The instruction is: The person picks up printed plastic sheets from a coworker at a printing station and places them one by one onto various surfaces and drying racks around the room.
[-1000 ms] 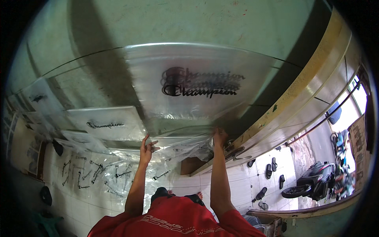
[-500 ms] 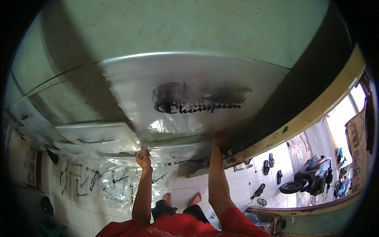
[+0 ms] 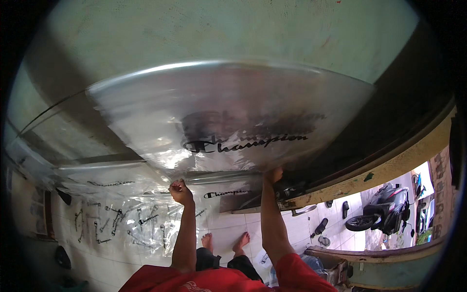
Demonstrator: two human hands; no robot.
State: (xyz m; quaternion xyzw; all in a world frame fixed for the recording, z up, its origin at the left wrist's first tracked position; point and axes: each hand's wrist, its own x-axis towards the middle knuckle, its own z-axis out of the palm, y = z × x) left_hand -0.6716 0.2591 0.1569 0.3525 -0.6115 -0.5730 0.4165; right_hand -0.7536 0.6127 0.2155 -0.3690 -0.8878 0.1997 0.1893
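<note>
Sheet (image 3: 233, 104): clear, printed, draped over line (image 3: 53, 110) | Left hand (image 3: 181, 190): my fingers curled at its lower corner, hold unclear | Right hand (image 3: 274, 174): at lower edge, grip I cannot tell | Step, I judge: straightening; next calls for light, even tension

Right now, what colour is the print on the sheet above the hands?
Black print; the head view shows it best.

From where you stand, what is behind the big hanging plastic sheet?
Through the hanging plastic sheet, blurred dark prints show behind the front one, probably on further layers. The green wall shows above it; what lies directly behind the cloudy plastic cannot be made out.
</note>
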